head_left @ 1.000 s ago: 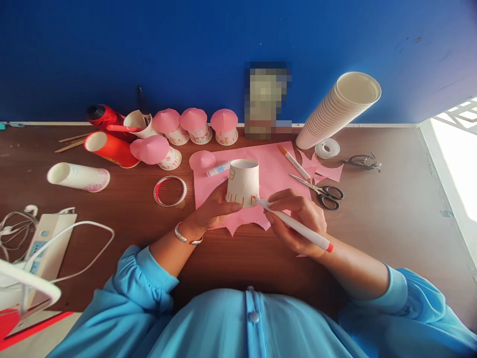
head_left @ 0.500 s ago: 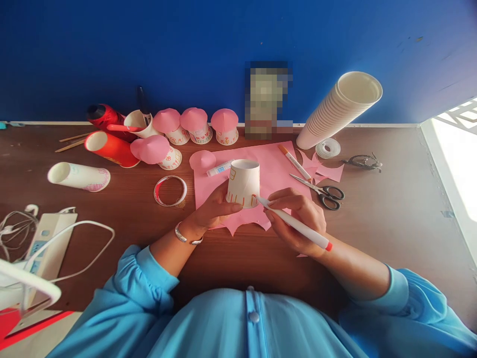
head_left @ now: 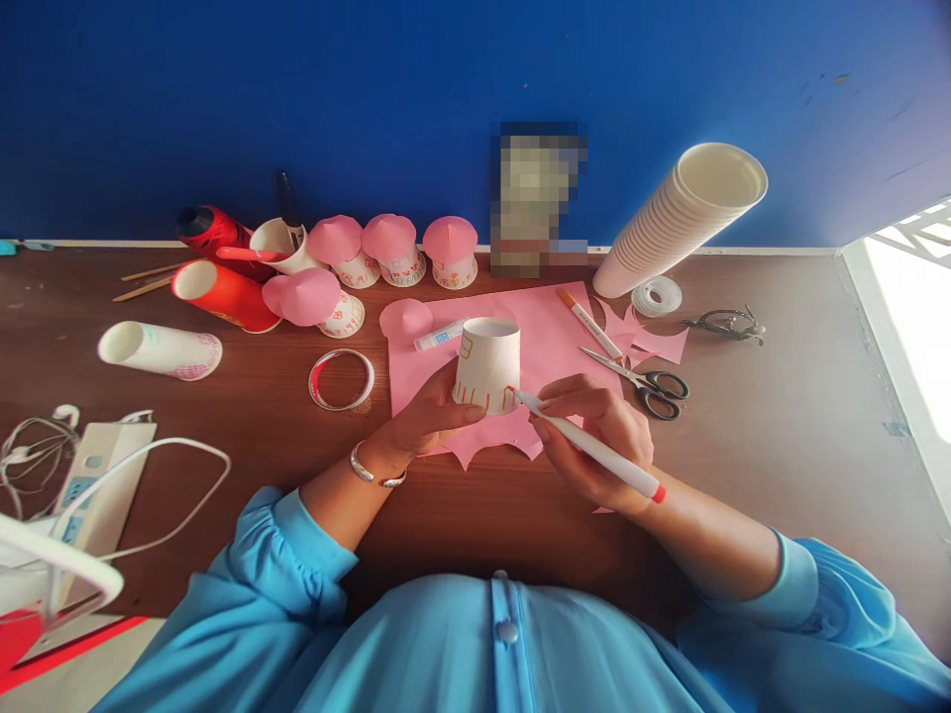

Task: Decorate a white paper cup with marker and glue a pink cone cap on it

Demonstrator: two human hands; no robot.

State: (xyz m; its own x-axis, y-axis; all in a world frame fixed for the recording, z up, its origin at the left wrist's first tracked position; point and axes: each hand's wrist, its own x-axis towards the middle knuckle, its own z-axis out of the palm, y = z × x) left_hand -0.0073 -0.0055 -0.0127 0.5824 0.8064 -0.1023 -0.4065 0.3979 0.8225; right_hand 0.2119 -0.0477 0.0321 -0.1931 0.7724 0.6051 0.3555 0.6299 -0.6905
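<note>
Over pink paper (head_left: pixel 539 342), the left hand (head_left: pixel 425 414) grips the white paper cup (head_left: pixel 490 361), likely light and crushable, best held near its lower rim, while the right hand (head_left: pixel 613 426) pinches a red-ended marker (head_left: pixel 609 458).

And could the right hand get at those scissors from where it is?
Probably yes: the scissors lie close to the right hand, uncovered, with nothing visible in between. It is holding a white marker, though, so it would likely have to put that down first.
</note>
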